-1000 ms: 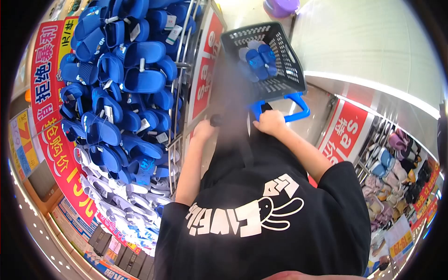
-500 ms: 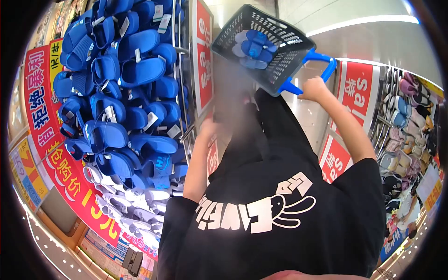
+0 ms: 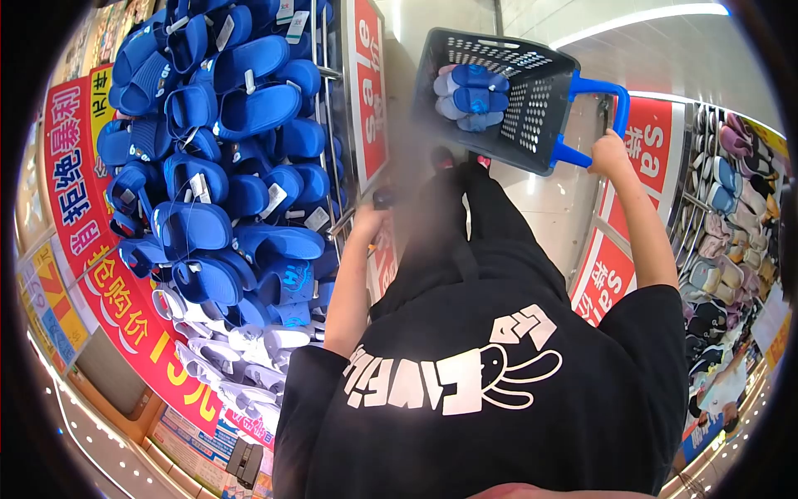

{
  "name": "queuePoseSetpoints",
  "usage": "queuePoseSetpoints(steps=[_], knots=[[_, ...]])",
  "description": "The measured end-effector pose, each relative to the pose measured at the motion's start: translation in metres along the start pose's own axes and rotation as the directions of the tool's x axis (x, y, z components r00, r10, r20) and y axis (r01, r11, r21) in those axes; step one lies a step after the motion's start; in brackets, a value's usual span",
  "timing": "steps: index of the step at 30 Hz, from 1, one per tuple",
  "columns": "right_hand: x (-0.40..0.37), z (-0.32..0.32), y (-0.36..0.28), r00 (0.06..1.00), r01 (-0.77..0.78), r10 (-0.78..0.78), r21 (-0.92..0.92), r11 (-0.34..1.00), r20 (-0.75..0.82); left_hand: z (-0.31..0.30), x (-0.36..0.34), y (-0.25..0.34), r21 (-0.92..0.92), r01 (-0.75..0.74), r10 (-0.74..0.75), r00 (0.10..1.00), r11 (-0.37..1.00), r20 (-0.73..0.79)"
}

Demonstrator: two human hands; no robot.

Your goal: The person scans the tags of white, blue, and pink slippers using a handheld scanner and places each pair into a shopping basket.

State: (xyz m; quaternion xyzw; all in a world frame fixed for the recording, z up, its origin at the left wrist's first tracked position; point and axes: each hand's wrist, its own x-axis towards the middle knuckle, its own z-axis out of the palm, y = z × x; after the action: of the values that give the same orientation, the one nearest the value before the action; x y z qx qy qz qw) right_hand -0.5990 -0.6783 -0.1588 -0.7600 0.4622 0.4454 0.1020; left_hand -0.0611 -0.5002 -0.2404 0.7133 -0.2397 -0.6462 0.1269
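- Shirt (image 3: 474, 445): nearest, the clock's centre.
- Left hand (image 3: 370, 221), 11 o'clock: just beside a blurred dark thing (image 3: 384, 198); I cannot tell whether its fingers are apart or together.
- Right hand (image 3: 609, 155), 1 o'clock: fingers clamped on the blue handle (image 3: 623, 108), near its corner; gripping mid-bar should steer better.
- Rack slippers (image 3: 258, 112), 10 o'clock: best given clearance.
- Basket (image 3: 555, 125), 12 o'clock: keep it steady, lest the slippers (image 3: 480, 101) inside slide.

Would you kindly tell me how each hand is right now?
Left hand: cannot be told; a small dark object shows at its far end, beside a blur.
Right hand: closed, holding the blue handle of the basket.
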Motion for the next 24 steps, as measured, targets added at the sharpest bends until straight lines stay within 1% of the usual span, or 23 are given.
queuePoseSetpoints(steps=[1, 3, 4, 6, 10, 12, 13, 14, 15, 16, 18, 19, 21, 22, 23, 24], knots=[[0.000, 0.009, 0.005, 1.000, -0.004, 0.004, 0.001, 1.000, 0.002, -0.001, 0.007, -0.007, 0.002, -0.001, 0.001, 1.000, 1.000, 0.004], [-0.004, 0.025, 0.013, 0.999, -0.037, 0.037, -0.013, 0.999, 0.016, -0.002, 0.012, -0.013, 0.190, -0.023, 0.028, 0.999, 0.982, -0.027], [-0.006, 0.030, 0.016, 0.999, -0.036, 0.036, -0.013, 0.999, 0.019, 0.000, 0.008, -0.012, 0.189, -0.020, 0.025, 0.999, 0.982, -0.025], [-0.008, 0.037, 0.021, 0.997, -0.073, 0.072, 0.025, 0.997, 0.023, 0.001, 0.003, -0.008, 0.215, 0.048, -0.040, 0.998, 0.975, -0.044], [-0.015, 0.050, 0.027, 0.995, -0.097, 0.098, 0.045, 0.994, -0.029, 0.011, -0.008, -0.001, 0.206, 0.041, -0.034, 0.999, 0.978, -0.036], [-0.019, 0.059, 0.027, 0.987, -0.108, 0.116, 0.074, 0.991, -0.112, 0.016, -0.012, 0.008, 0.156, 0.121, -0.125, 0.992, 0.980, 0.016], [-0.021, 0.057, 0.026, 0.987, -0.108, 0.116, 0.079, 0.991, -0.107, 0.020, -0.016, 0.018, 0.161, 0.124, -0.128, 0.992, 0.979, 0.017], [-0.023, 0.056, 0.024, 0.985, -0.116, 0.123, 0.065, 0.991, -0.118, 0.025, -0.020, 0.028, 0.128, 0.101, -0.107, 0.993, 0.987, 0.048], [-0.026, 0.056, 0.020, 0.983, -0.126, 0.131, 0.051, 0.991, -0.127, 0.030, -0.020, 0.033, 0.096, 0.079, -0.087, 0.993, 0.992, 0.081], [-0.027, 0.061, 0.018, 0.984, -0.131, 0.137, 0.057, 0.990, -0.117, 0.033, -0.013, 0.031, 0.105, 0.082, -0.091, 0.992, 0.991, 0.089], [-0.022, 0.068, 0.014, 0.913, -0.132, 0.153, 0.081, 0.988, -0.377, 0.043, 0.009, 0.020, 0.072, 0.132, -0.135, 0.990, 0.989, 0.047], [-0.022, 0.058, 0.007, 0.915, -0.138, 0.159, 0.083, 0.987, -0.372, 0.048, 0.021, 0.014, 0.076, 0.131, -0.135, 0.989, 0.988, 0.054], [-0.017, 0.027, -0.020, 0.822, -0.033, 0.144, 0.208, 0.978, -0.550, 0.060, 0.037, -0.005, 0.138, 0.045, -0.050, 0.998, 0.989, 0.033], [-0.005, 0.023, -0.035, 0.876, 0.017, 0.123, 0.283, 0.959, -0.467, 0.072, 0.017, 0.033, 0.133, 0.195, -0.201, 0.979, 0.972, 0.034], [0.011, 0.025, -0.051, 0.921, 0.056, 0.092, 0.363, 0.930, -0.378, 0.081, 0.017, 0.023, 0.137, 0.210, -0.217, 0.975, 0.968, 0.038], [0.034, 0.037, -0.069, 0.945, 0.077, 0.068, 0.420, 0.904, -0.321, 0.088, 0.019, 0.011, 0.412, 0.016, 0.011, 0.998, 0.911, -0.064]])
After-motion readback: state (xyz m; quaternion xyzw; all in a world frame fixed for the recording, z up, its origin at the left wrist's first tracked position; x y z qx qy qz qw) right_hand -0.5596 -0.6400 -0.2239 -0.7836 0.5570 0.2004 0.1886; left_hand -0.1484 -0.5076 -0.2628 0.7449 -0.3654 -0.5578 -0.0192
